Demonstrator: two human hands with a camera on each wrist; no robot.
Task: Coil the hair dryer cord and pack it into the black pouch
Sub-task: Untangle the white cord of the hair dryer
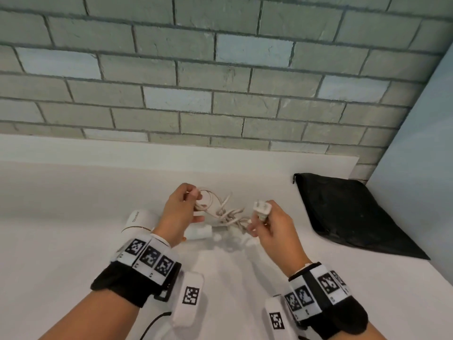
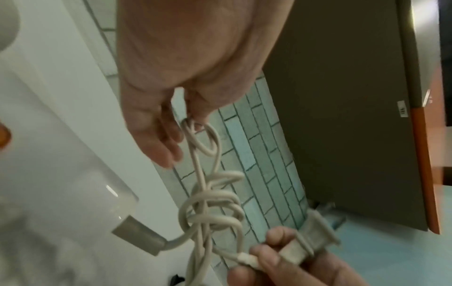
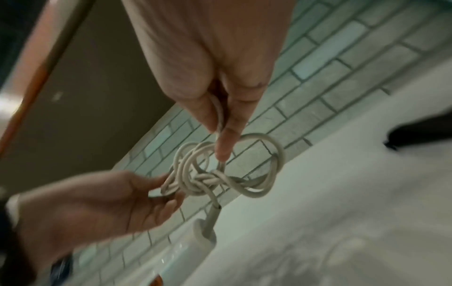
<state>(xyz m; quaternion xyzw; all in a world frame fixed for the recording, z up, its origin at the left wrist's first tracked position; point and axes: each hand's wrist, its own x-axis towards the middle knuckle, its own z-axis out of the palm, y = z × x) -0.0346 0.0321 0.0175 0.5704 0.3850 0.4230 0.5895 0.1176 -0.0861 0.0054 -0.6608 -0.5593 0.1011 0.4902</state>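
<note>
The black pouch [image 1: 353,212] lies flat on the white table [image 1: 73,217], off to the right, nearer the right hand [image 1: 272,224]. The white hair dryer [image 1: 139,220] lies on its side under the left hand [image 1: 181,212], its long body running left to right. The cord [image 1: 228,213] hangs between the hands in a bunched tangle. The left hand pinches a loop. The right hand pinches the plug [image 1: 261,209], which points up and away.

Tangled white cord [image 1: 226,213], flat black pouch [image 1: 353,212]
</note>
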